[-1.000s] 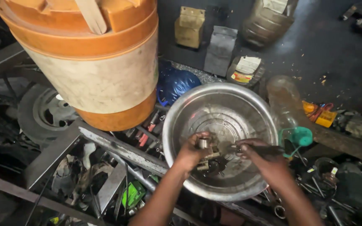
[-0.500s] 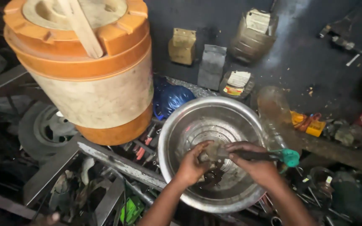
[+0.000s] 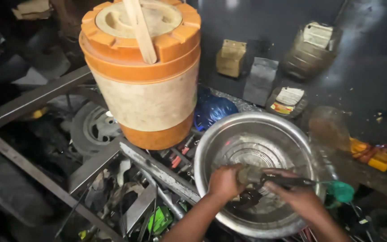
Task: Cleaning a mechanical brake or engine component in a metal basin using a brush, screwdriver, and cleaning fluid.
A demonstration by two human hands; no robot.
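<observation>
A round steel basin (image 3: 211, 143) sits low in the middle of the head view. My left hand (image 3: 224, 181) is inside it, closed around a small greasy metal part (image 3: 249, 175). My right hand (image 3: 297, 197) grips a dark tool with a green handle end (image 3: 341, 191) and presses its tip against that part. More dark metal pieces (image 3: 246, 200) lie on the basin's bottom below my hands.
A big orange and cream water cooler (image 3: 145, 85) with a wooden stick (image 3: 139, 29) on its lid stands left of the basin. Behind are a blue bag (image 3: 213, 110), a plastic jar (image 3: 311, 49), small boxes and a tin. Steel bars (image 3: 36, 96), a wheel (image 3: 91, 127) and scrap lie left.
The camera has shifted, so the basin and cooler sit further right and lower. My hands stay in the basin, working tool against part.
</observation>
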